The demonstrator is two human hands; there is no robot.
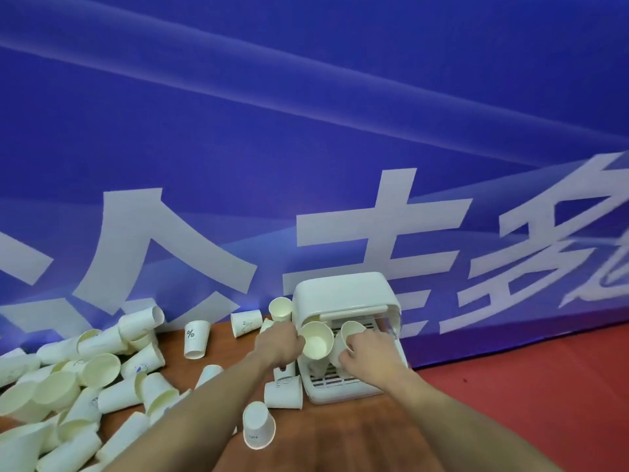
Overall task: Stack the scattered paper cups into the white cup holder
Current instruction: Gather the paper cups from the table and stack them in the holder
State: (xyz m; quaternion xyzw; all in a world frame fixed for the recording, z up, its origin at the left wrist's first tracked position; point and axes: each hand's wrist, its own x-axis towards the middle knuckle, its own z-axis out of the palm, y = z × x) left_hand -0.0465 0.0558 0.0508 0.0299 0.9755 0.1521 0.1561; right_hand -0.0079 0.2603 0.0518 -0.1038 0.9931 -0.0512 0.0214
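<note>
1. The person's left hand (280,344) grips a paper cup (317,340) by its side, fingers curled round the wall, the open mouth tipped toward the camera over the front of the white cup holder (343,294).
2. The right hand (369,356) holds a second paper cup (349,330), fingers wrapped round its lower part, its mouth also tilted up and toward the camera, just beside the first cup.
3. Both cups sit above the holder's slotted tray (335,381), under its raised domed lid; whether either touches the tray cannot be told.
4. The holder stands on a wooden table (340,437), against a blue banner (306,131) with large white characters.
5. Just left of the holder, several cups stand upside down, one (283,391) touching the tray's edge and another (258,425) nearer the camera.
6. A cup printed with a percent sign (196,338) stands inverted farther left, and one (281,309) leans by the holder's back corner.
7. A loose heap of scattered cups (78,386) covers the table's left end, most lying on their sides.
8. Red floor (544,386) shows to the right of the table.
</note>
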